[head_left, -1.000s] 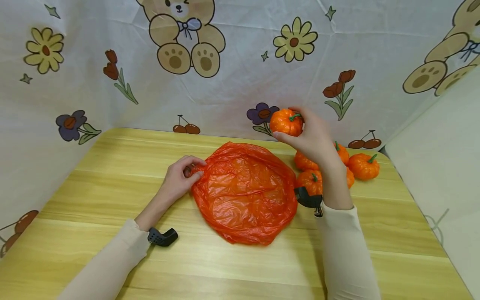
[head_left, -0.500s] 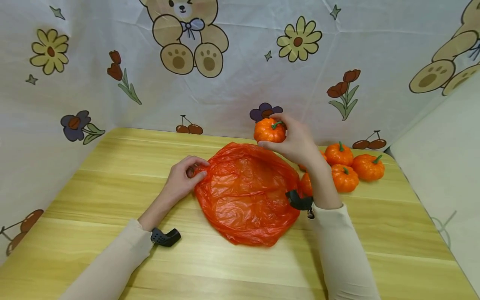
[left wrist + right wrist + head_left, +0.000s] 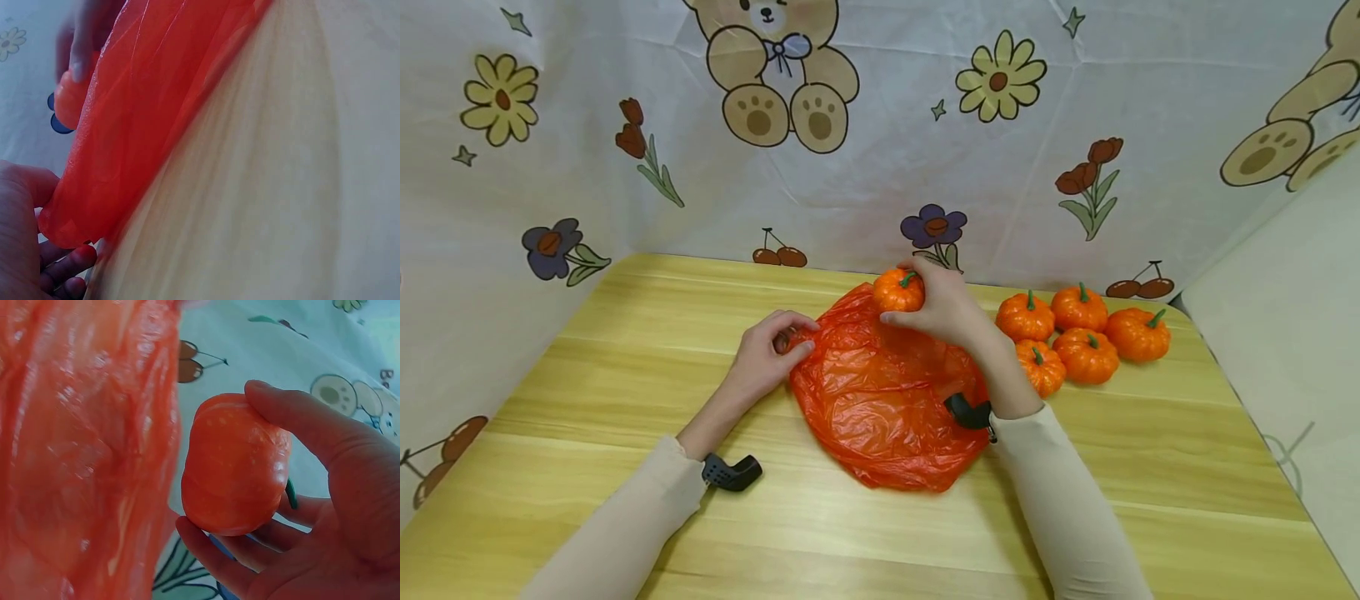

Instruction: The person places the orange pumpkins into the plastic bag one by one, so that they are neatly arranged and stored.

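Observation:
My right hand (image 3: 947, 302) grips a small orange pumpkin (image 3: 898, 291) with a green stem, thumb on one side and fingers on the other. It is held over the far rim of a red plastic bag (image 3: 880, 417), which lies spread on the table with its mouth up. In the right wrist view the pumpkin (image 3: 237, 465) shows beside the bag's crinkled wall (image 3: 81, 456). My left hand (image 3: 763, 354) pinches the bag's left rim. The left wrist view has that rim (image 3: 69, 219) between thumb and fingers.
Several more pumpkins (image 3: 1086, 356) stand grouped on the wooden table (image 3: 775, 542) to the right of the bag. Behind the table hangs a white cloth (image 3: 880, 183) printed with bears and flowers. A pale panel (image 3: 1285, 333) borders the right side.
My right hand has carried the pumpkin left and downward, from beyond the bag's right side to its far rim. More of the grouped pumpkins show now. My left hand has stayed at the bag's rim.

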Available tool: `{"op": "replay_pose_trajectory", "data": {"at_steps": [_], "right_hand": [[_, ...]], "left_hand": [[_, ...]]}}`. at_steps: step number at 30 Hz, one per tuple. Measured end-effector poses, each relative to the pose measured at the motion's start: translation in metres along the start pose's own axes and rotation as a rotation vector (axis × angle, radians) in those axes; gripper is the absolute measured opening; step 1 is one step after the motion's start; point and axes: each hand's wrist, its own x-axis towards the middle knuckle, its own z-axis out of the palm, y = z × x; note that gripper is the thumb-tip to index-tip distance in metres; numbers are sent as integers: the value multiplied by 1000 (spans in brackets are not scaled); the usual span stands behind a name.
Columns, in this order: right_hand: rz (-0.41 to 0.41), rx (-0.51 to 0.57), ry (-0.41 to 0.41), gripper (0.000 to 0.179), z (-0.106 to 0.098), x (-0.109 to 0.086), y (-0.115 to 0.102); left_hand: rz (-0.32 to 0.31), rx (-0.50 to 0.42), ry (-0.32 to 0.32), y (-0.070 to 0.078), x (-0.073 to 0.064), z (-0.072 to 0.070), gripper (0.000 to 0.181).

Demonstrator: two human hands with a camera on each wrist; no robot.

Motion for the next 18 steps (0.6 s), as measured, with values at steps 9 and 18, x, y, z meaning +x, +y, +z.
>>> {"op": "replay_pose_trajectory", "data": {"at_steps": [9, 18], "right_hand": [[-40, -38, -24, 81, 19, 4, -4], [-3, -54, -104, 78, 36, 8, 2]], "left_hand": [[6, -10, -4, -3, 0, -1, 20], [1, -7, -1, -3, 1, 0, 21]]}}
